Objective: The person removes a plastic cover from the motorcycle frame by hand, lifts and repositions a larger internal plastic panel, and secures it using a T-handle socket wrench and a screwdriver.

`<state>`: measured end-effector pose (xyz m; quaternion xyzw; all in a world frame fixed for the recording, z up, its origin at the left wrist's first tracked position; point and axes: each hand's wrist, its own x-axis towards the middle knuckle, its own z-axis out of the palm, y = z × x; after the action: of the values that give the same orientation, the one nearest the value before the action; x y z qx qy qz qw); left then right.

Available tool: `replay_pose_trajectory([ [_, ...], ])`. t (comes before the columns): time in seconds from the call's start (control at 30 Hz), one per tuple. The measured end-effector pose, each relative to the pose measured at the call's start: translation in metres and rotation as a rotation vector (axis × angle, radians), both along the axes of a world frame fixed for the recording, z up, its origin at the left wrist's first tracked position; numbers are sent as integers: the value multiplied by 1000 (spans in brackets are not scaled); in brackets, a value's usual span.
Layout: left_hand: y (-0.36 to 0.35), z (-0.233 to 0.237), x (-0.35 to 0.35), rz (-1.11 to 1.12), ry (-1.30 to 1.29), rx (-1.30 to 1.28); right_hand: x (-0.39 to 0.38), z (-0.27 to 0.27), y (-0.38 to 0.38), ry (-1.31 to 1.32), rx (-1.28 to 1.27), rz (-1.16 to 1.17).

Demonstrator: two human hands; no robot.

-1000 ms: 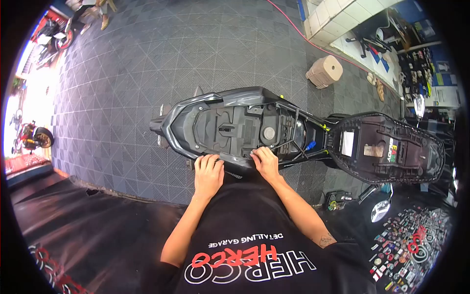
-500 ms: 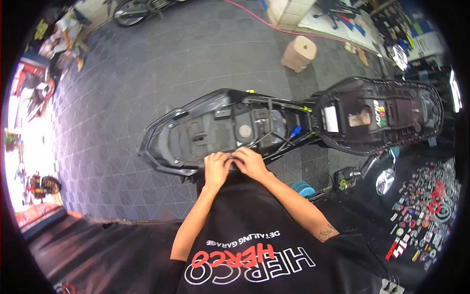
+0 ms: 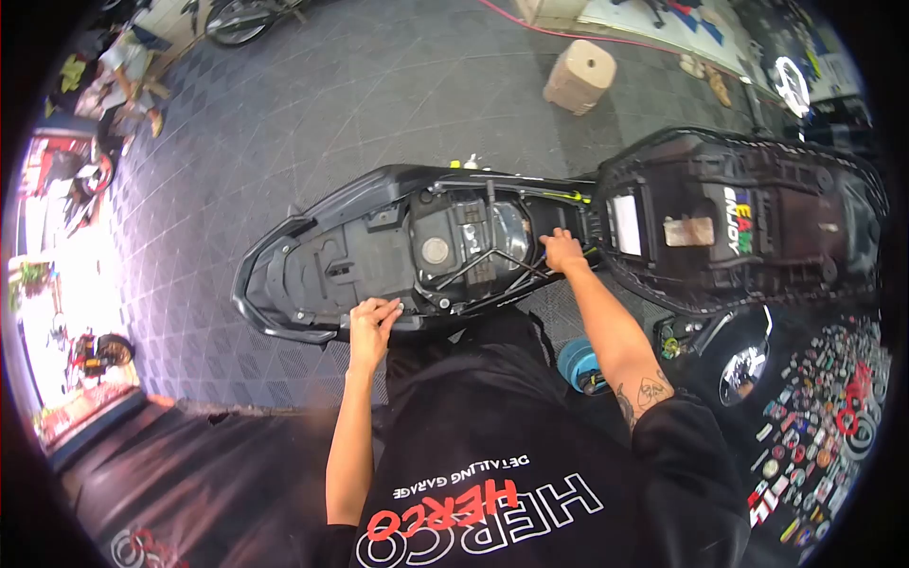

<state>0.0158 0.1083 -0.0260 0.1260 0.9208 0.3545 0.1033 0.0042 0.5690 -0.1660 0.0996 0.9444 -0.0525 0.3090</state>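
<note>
A motorcycle's dark rear body (image 3: 312, 260) lies in front of me, its inner frame and storage area exposed. My left hand (image 3: 371, 320) is at the near edge of this body, thumb and fingers pinched around a tiny pale piece too small to name. My right hand (image 3: 565, 252) reaches into the space close to the seat hinge, fingers curled downward. A trace of blue shows by its fingertips; whatever they hold is mostly hidden. The motorcycle seat (image 3: 786, 237) is tipped up to the right, underside showing, with a light rectangular label and stickers.
A beige stool (image 3: 581, 76) stands on the tiled floor (image 3: 379, 114) beyond the bike. A blue round container (image 3: 579, 364) sits near my right leg. A round mirror (image 3: 743, 369) and a sticker-covered surface (image 3: 824, 426) are at right. Another person (image 3: 133, 76) is at far left.
My hands, together at the near edge before, are now apart. The right one has moved rightward to where a blue item lay; the left has shifted slightly left. The view has shifted a little.
</note>
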Motion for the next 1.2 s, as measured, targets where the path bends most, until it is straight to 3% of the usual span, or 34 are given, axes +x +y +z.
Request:
replay_pose_trajectory([
  [0.03,1,0,-1,3,-9,1,-4,-8,3,-38,6,-8],
  [0.1,0,1,-2,12,-24,3,-11,-10,7,-106,151,176],
  [0.2,0,4,-4,9,-41,31,-27,21,8,-211,175,497],
  [0.3,-2,3,-1,11,29,42,-51,66,0,-402,148,464],
  [0.5,-9,-10,2,-14,130,62,-35,227,-25,-182,291,451],
  [0.6,-12,-14,4,-18,180,67,-3,321,-72,16,88,267],
  [0.67,-14,-15,3,-23,228,72,18,355,-115,84,-158,132],
  [0.7,-16,-15,3,-32,227,67,29,362,-137,118,-297,76],
  [0.83,-23,-19,-3,-83,243,66,63,344,-218,209,-353,126],
  [1.07,-32,-32,-8,-148,206,112,70,340,-279,118,-136,66],
  [1.2,-35,-34,-8,-166,198,119,70,344,-288,153,-139,72],
])
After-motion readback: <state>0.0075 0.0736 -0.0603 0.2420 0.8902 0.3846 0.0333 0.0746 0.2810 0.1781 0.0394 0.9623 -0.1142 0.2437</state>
